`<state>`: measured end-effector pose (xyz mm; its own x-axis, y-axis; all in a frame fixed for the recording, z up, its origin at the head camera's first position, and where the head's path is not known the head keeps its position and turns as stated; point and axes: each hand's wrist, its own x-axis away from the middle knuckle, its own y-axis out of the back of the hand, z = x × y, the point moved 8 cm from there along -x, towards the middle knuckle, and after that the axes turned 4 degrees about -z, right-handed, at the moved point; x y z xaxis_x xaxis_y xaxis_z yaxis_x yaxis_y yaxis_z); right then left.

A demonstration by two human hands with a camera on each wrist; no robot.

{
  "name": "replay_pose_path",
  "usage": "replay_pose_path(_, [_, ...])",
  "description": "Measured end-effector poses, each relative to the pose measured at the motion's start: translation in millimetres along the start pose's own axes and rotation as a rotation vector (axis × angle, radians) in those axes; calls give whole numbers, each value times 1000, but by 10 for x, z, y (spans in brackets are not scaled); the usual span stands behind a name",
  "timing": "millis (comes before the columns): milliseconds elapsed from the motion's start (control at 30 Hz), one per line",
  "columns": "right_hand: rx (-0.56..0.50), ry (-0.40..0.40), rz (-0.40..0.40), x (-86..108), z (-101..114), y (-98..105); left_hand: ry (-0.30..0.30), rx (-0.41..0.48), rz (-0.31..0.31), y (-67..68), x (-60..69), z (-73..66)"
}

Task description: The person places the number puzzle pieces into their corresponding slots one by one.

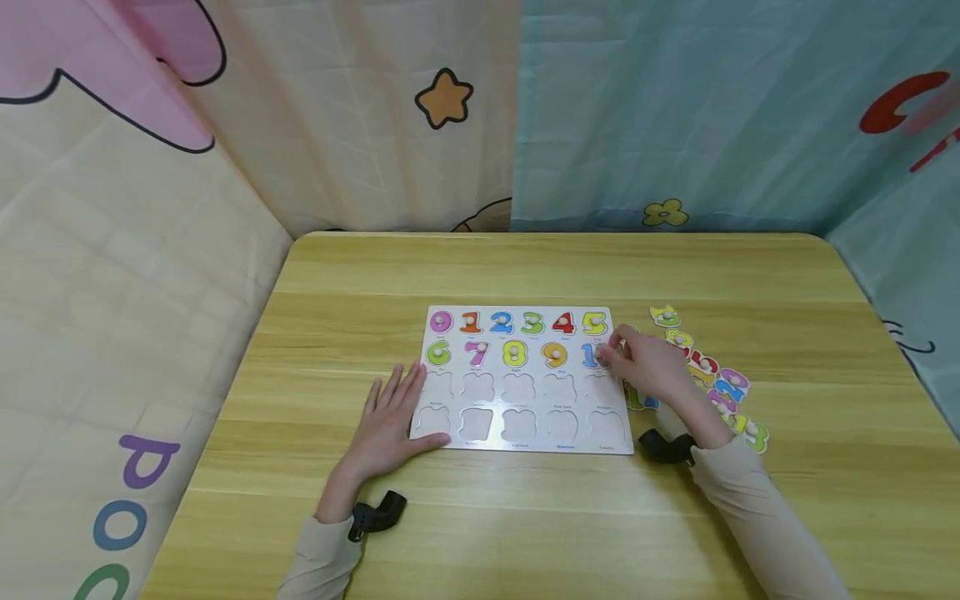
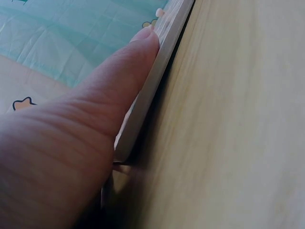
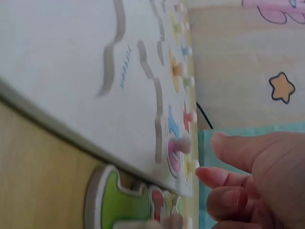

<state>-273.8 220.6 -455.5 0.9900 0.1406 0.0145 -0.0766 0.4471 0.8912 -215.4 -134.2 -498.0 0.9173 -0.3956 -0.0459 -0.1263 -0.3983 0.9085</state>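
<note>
A white number puzzle board [image 1: 538,392] lies flat on the table, with knobbed pieces 0 to 9 in its upper two rows. My left hand [image 1: 386,425] rests spread along its left edge; the thumb [image 2: 136,52] lies over the near edge in the left wrist view. At the right end of the second row sits a blue and pink 10 piece [image 1: 589,356]. My right hand [image 1: 652,362] is beside it. In the right wrist view thumb and index finger stand apart, off the 10's knob [image 3: 182,145], holding nothing. The lower two rows show bare recesses.
Loose number pieces [image 1: 703,363] lie in a heap right of the board, partly hidden under my right forearm. A green piece [image 3: 124,200] lies close to the board's edge. The wooden table [image 1: 360,283] meets printed curtains [image 1: 360,125] behind and at the sides.
</note>
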Motion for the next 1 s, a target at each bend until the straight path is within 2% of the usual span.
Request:
replay_pose_path(133, [-38, -46, -130, 135, -243, 249, 9, -4, 15, -6, -6, 0])
replay_pose_path(233, [-52, -71, -198, 254, -421, 417, 15, -3, 20, 0, -4, -1])
replay_pose_path(500, [-46, -136, -277, 544, -738, 723, 12, 5, 15, 0, -9, -13])
replay_pose_path(833, [-13, -190, -316, 794, -971, 820, 8, 6, 17, -9, -18, -4])
replay_pose_path(1000, [2, -180, -275, 843, -1015, 720, 1, 1, 1, 0, -11, -4])
